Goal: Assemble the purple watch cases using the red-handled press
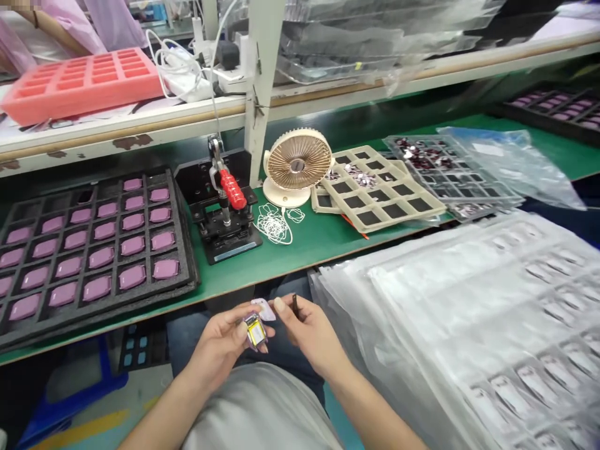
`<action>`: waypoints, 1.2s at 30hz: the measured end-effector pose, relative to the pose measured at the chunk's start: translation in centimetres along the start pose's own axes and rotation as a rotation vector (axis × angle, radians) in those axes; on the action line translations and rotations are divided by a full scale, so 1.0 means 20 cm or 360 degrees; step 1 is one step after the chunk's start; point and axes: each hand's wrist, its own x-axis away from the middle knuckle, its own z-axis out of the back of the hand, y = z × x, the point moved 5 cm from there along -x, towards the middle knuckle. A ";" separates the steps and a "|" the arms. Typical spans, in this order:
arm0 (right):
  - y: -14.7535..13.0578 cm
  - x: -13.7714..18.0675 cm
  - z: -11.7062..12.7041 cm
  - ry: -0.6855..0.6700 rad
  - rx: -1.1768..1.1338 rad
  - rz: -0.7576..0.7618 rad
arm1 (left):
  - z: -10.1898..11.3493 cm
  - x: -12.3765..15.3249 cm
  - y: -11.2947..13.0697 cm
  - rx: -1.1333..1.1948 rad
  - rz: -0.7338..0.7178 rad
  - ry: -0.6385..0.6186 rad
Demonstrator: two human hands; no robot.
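Above my lap, my left hand grips an opened small watch-like device. A silver battery with yellow edges shows inside its purple case. Beside it, a pale lilac cover stands tilted at the left fingertips; whether it is joined to the case I cannot tell. My right hand is closed on a thin dark tool, which looks like tweezers and is mostly hidden by the fingers. Its thumb and forefinger point at the cover's right edge.
A black foam tray of purple devices lies left. Next to it stand a clamp press with a red handle and a fan. Beige trays hold small parts. Plastic-covered trays are stacked at right. A shelf crosses above.
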 end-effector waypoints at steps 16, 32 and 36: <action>-0.17 0.10 -0.02 0.0024 0.0335 0.0785 | 0.01 0.01 0.10 -0.0250 -0.0338 0.0123; -0.19 0.11 -0.10 -0.0037 0.0738 0.1347 | 0.06 0.03 0.11 -0.0487 -0.0478 0.0188; -0.21 0.10 -0.11 -0.0039 0.0872 0.1484 | 0.07 0.01 0.11 -0.0433 -0.0489 0.0230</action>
